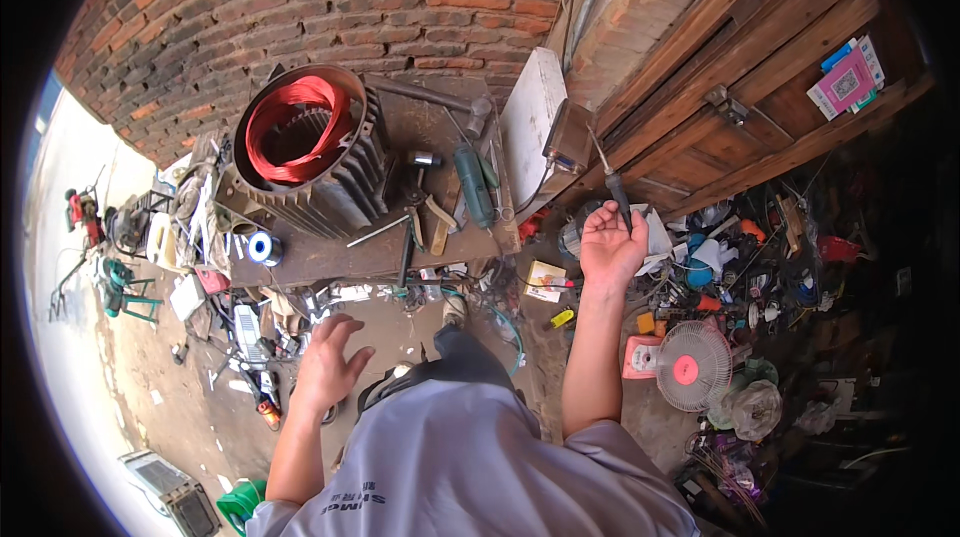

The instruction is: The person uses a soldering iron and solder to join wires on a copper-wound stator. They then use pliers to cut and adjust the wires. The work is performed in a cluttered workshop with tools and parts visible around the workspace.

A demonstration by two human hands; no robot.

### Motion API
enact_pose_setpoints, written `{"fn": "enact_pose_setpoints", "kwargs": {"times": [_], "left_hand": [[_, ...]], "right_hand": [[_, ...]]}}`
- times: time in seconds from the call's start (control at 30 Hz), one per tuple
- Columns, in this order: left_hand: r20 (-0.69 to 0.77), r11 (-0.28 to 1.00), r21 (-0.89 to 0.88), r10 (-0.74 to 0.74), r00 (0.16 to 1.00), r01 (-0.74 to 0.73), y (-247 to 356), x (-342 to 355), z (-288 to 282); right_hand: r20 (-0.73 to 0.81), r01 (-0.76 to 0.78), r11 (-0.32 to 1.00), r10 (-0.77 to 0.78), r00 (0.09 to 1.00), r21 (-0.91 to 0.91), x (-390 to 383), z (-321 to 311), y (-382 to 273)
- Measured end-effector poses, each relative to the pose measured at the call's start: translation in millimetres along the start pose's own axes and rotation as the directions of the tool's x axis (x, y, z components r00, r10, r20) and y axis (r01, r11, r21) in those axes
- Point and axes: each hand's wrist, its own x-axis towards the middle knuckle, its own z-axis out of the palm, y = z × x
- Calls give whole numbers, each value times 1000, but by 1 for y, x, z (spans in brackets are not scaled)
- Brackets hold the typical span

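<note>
My right hand is palm up at the right of the workbench, holding a black-handled tool with a thin metal tip, like a soldering iron, pointing upward. My left hand hangs below the bench's front edge, fingers bent and apart, holding nothing. On the bench sits a finned motor housing with red wire coils inside. Beside it lie a green power tool, pliers, a hammer-like tool and a spool of silvery wire.
A brick wall rises behind the bench. A white board and metal box stand at its right, near a wooden door. The floor holds scattered clutter, a fan at lower right and machines at left.
</note>
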Motion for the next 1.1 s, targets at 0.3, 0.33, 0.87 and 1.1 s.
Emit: {"fn": "enact_pose_setpoints", "kwargs": {"times": [0.3,0.33,0.87,1.1], "left_hand": [[163,614,-786,104,981,65,180,239,128],[158,550,-830,61,986,99,196,256,134],[224,777,-556,-202,954,295,214,377,133],[154,999,-32,-35,988,41,223,424,170]], "right_hand": [[22,-229,967,228,973,110,64,0,44],[-14,-190,976,192,981,105,63,2,54],[7,-440,807,481,877,-395,17,-13,23],[-23,-75,442,122,992,-894,115,-89,25]]}}
